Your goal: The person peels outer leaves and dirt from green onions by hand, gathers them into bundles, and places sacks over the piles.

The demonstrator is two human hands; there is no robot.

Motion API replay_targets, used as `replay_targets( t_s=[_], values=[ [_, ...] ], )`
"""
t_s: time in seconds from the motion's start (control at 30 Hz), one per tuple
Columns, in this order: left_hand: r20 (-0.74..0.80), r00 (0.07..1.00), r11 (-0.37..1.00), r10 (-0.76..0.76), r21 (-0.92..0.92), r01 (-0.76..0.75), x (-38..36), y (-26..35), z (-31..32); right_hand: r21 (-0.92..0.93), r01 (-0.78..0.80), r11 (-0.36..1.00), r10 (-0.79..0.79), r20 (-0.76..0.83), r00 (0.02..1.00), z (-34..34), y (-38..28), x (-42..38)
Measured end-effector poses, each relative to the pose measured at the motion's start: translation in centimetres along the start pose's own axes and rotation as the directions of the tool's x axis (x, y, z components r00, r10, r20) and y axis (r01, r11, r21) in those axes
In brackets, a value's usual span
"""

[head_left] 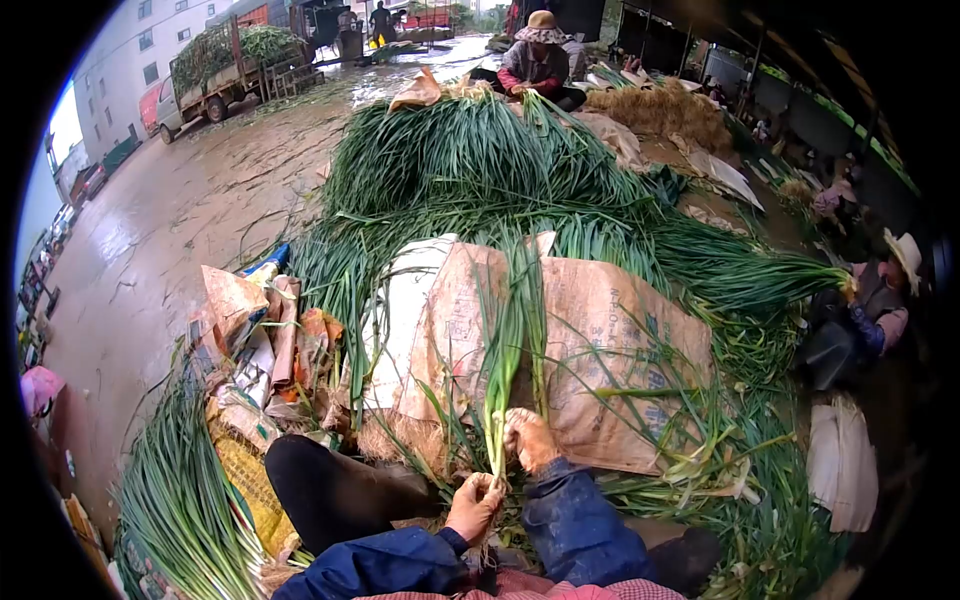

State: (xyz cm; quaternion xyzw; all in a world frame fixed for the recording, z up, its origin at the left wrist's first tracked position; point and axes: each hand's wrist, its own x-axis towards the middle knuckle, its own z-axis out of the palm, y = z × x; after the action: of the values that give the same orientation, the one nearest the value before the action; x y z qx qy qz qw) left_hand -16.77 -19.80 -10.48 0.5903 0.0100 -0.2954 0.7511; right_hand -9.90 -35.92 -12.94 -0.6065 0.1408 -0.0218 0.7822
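Between my knees a small bunch of green garlic stands upright, its pale stems low and its long flat leaves pointing away from me. My left hand is closed around the root end of the stems. Just above and to the right, my right hand, muddy, has its fingers closed at the pale stems, and one leafy strand rises from it. Behind both hands a brown woven sack lies flat, with loose leaves over it.
A large heap of green garlic lies ahead; a pile of cleaner stalks is at left. Torn peelings litter the right. One person sits beyond the heap, another at right. A loaded truck stands far left.
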Motion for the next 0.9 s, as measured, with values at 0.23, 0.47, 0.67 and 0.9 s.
replay_targets(
  t_s=[0.23, 0.47, 0.67, 0.9],
  values=[
    [0.059, 0.998, 0.984, 0.009, -0.18, 0.001, 0.3, -0.2, -0.9, 0.214, -0.203, 0.956, 0.208, -0.003, 0.978, 1.4, -2.0, -4.1],
    [-0.164, 0.969, 0.981, 0.186, 0.092, -0.173, 3.0, 2.9, -4.4, 0.848, 0.099, 0.521, 0.016, -0.125, 0.992, -2.0, -8.9, -9.5],
    [-0.084, 0.901, 0.699, 0.425, 0.663, -0.268, 2.9, -0.6, -4.4, 0.074, -0.282, 0.957, 0.291, -0.164, 0.943, -1.9, -4.5, -5.9],
    [0.018, 0.907, 0.42, 0.421, 0.882, -0.213, 0.0, 4.0, -2.9, -0.183, -0.18, 0.967, 0.144, -0.195, 0.97, 0.9, -0.7, -0.9]
  ],
)
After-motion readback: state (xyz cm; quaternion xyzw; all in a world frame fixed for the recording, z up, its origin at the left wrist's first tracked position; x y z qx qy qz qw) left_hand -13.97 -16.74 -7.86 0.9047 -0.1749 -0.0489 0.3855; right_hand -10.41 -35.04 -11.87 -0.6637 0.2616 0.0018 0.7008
